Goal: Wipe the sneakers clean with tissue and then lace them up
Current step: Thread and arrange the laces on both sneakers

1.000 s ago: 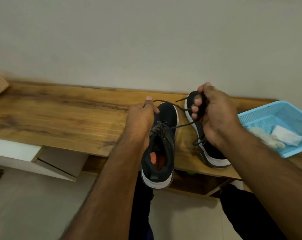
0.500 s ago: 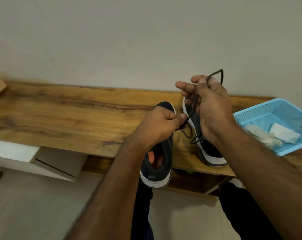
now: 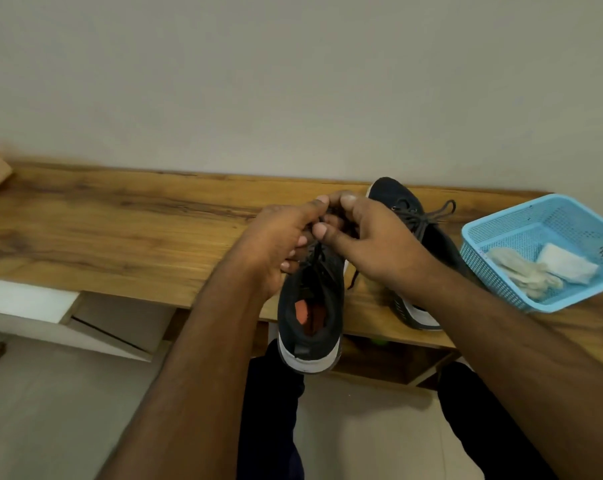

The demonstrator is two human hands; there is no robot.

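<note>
Wooden shelf (image 3: pixel 120 230) edge carries near sneaker (image 3: pixel 310 306), both hands' (image 3: pixel 279 244) (image 3: pixel 372 244) fingers pinching its laces (image 3: pixel 315 252).

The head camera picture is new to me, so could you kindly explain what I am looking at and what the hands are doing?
The picture comes from a camera worn on a person's head, looking forward and down. No machine here: the left hand and right hand are bare. Together they pinch the lace of the near sneaker, whose heel hangs over the wooden bench's edge. The second sneaker lies behind, its lace in a bow. On the right, a blue basket holds two tissue wads.
</note>
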